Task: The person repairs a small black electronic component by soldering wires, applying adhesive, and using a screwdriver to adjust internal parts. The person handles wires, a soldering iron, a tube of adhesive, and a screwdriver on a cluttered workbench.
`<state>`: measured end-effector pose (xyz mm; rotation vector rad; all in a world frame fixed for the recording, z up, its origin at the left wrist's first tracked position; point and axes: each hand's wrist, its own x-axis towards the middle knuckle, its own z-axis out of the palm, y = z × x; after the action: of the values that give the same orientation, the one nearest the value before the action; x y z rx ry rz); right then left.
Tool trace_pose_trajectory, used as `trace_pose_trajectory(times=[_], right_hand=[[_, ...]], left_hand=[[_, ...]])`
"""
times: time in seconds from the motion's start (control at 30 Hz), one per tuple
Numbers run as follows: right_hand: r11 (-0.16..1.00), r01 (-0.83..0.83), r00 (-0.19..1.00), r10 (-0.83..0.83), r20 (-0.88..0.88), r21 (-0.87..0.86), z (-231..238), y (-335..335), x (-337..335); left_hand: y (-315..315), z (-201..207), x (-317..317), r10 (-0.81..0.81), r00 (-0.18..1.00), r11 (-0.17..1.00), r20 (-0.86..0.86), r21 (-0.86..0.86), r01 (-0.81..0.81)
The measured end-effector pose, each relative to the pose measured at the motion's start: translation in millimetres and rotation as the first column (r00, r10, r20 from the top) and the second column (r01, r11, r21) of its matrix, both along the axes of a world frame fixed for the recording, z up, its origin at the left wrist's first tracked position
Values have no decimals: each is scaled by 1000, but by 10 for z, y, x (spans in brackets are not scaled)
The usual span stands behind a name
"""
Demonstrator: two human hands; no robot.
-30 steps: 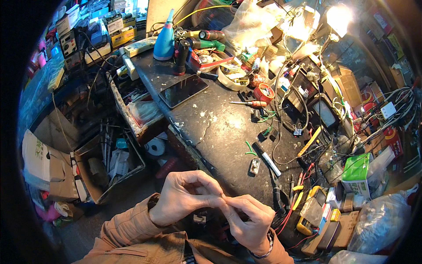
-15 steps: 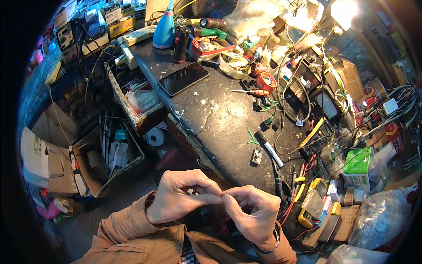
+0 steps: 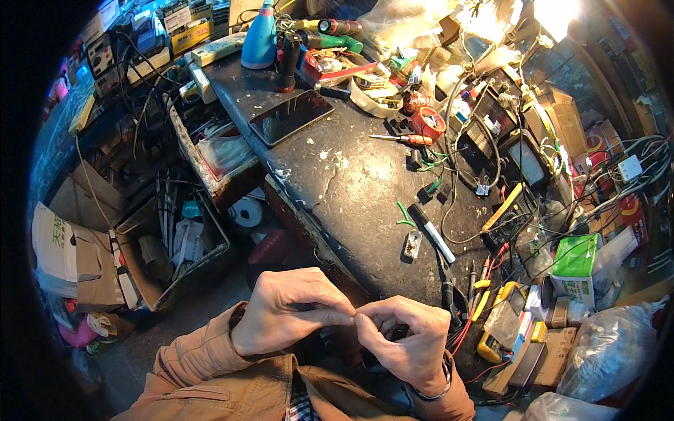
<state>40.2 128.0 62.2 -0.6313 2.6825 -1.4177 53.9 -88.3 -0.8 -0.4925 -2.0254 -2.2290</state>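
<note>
My left hand (image 3: 291, 309) and right hand (image 3: 407, 340) pinch together on something tiny, hidden by my fingertips; it seems light and delicate, best gripped by its ends.

Dark phone (image 3: 290, 116) flat on bench, upper middle, screen black. Green-and-white box (image 3: 577, 265) at right edge of bench; small brown boxes (image 3: 554, 347) just below it. Clear plastic bag (image 3: 607, 354) at lower right. White paper bag (image 3: 55, 249) with green print on floor, far left, beside brown open carton (image 3: 172, 249). Yellow box (image 3: 191, 35) at top left, on shelf
</note>
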Motion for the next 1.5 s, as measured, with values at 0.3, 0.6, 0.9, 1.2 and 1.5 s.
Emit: trace_pose_trajectory(times=[0.3, 0.6, 0.9, 1.2, 1.5], right_hand=[[990, -61, 955, 95, 282, -124, -86, 158, -4], [881, 149, 851, 117, 512, -450, -197, 126, 78], [737, 322, 825, 91, 558, -595, -250, 163, 11], [903, 224, 871, -17, 490, -368, -230, 212, 97], [760, 542, 840, -471, -269, 359, 43, 1140, -373]], left_hand=[[-8, 11, -8, -107, 973, 984, -203, -159, 75], [107, -52, 33, -164, 983, 985, -77, 35, 167], [215, -110, 92, -262, 917, 878, 302, 468, 97], [234, -76, 107, -166, 909, 955, 382, 292, 51], [145, -137, 116, -175, 908, 912, 379, 411, 4]])
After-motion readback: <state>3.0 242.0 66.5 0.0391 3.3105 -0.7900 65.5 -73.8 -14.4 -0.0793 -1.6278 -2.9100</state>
